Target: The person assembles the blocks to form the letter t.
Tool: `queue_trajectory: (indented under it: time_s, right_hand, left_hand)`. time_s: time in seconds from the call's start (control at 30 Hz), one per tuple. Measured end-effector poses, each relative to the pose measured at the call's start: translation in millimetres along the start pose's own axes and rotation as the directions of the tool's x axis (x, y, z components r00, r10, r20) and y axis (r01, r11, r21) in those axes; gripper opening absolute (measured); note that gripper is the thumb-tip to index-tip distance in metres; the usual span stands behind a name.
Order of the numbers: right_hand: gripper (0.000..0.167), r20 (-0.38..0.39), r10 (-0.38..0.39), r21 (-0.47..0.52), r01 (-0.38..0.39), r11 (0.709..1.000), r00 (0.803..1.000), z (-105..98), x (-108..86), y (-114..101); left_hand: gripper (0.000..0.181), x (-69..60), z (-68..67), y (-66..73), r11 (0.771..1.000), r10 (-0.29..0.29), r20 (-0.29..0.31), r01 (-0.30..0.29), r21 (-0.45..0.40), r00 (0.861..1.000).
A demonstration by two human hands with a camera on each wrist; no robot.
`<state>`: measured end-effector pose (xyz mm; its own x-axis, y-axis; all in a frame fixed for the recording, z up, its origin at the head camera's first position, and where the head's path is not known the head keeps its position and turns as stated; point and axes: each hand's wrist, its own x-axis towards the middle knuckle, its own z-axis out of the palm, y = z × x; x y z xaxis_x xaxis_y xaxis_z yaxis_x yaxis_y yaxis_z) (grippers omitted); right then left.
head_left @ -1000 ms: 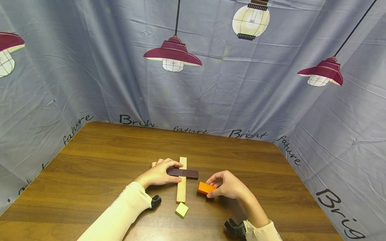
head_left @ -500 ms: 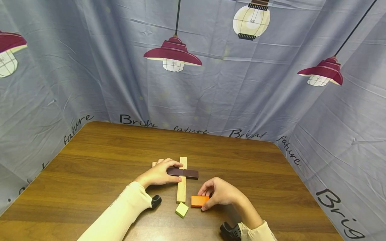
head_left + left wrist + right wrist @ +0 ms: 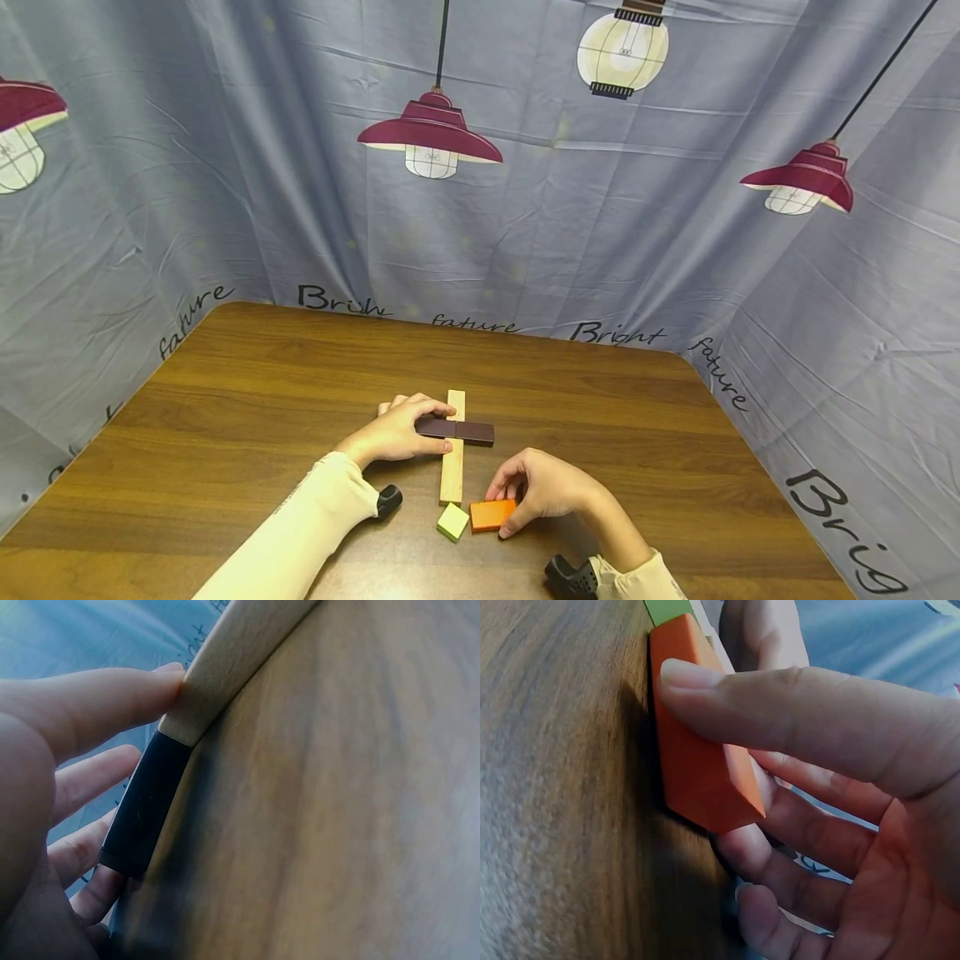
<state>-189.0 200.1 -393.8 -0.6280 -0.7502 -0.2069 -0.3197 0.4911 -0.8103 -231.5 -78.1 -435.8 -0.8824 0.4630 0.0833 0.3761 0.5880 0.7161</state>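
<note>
My right hand (image 3: pixel 551 483) pinches an orange rectangular block (image 3: pixel 489 515) between thumb and fingers, low at the tabletop. Just left of it lies a small yellow-green block (image 3: pixel 452 522); the corners look very close, and I cannot tell if they touch. My left hand (image 3: pixel 397 432) straddles the left of two dark brown blocks (image 3: pixel 475 434) laid end to end. Its thumb touches a pale wooden block (image 3: pixel 451 475), and the index fingertip reaches the far pale piece (image 3: pixel 456 400). In the left wrist view the thumb (image 3: pixel 112 701) lies straight and the fingers are spread.
The pale and dark blocks form a cross on the brown wooden table (image 3: pixel 300 358). A blue-grey curtain (image 3: pixel 525 225) with printed lamps surrounds the table's back and sides. Black devices (image 3: pixel 572 577) sit at both wrists.
My right hand has brought the orange block nearer and to the left, turning it slightly, up beside the yellow-green block. The left hand and the cross of blocks have stayed still.
</note>
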Motion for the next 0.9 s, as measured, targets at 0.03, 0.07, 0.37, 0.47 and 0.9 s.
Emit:
queue_trajectory:
  time_s: [0.03, 0.07, 0.37, 0.47, 0.9]
  right_hand:
    - [0.03, 0.002, 0.0, -0.002, 0.0, 1.0, 1.0, 0.5, -0.1, -0.2]
    - [0.03, 0.002, 0.003, -0.005, -0.003, 1.0, 1.0, 1.1, -0.3, -0.3]
    - [0.031, 0.009, 0.037, -0.032, -0.036, 0.999, 0.999, 3.5, -1.0, -0.9]
    - [0.031, 0.015, 0.054, -0.037, -0.053, 0.998, 0.998, 4.1, -1.3, -0.9]
    - [0.032, 0.037, 0.071, -0.057, -0.069, 0.996, 0.997, 6.0, -3.2, -4.5]
  left_hand:
    - [0.055, -0.2, 0.1, 0.0, 1.0, 0.001, 0.0, -0.001, -0.001, 1.0]
    - [0.055, -0.3, 0.2, 0.0, 1.0, 0.001, 0.001, -0.001, -0.002, 1.0]
    - [0.056, -0.8, 0.5, 0.1, 1.0, 0.011, -0.01, -0.011, 0.001, 1.0]
    - [0.055, -0.9, 0.4, 0.0, 1.0, 0.01, -0.009, -0.01, 0.002, 1.0]
    - [0.056, -1.0, 1.3, -1.0, 1.0, 0.0, 0.001, 0.0, 0.005, 1.0]
